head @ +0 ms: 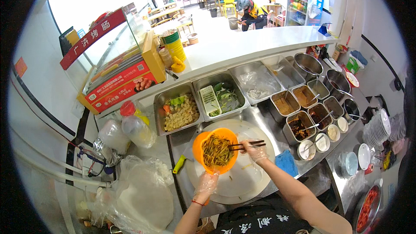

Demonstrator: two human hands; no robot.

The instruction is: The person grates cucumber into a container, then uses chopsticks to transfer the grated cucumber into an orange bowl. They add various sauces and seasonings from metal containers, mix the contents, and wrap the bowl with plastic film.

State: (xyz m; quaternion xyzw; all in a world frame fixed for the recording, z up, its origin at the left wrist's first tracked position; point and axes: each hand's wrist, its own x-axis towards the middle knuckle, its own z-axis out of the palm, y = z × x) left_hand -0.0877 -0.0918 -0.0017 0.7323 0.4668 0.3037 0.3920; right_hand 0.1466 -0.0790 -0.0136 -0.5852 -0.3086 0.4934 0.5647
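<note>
My left hand (208,182), in a clear plastic glove, grips the near rim of an orange plastic bowl (199,148), which is tilted. Shredded food in brown and green strips (217,151) fills much of the bowl. Gloved as well, my right hand (255,151) holds dark chopsticks (239,147), their tips in the strips at the bowl's right side. Beneath the bowl lies a large round white board (243,182) with a few scraps on it. A peeler or knife with a lime-green handle (179,164) lies left of the board.
Beyond the board stand steel pans of diced food (182,117), greens with a white grater (210,99), and bagged white strips (256,84). Sauce tubs (299,126) and white bowls (306,149) stand right, near a blue cloth (286,163). Plastic bags (146,191) lie left. A person (252,11) sits beyond the counter.
</note>
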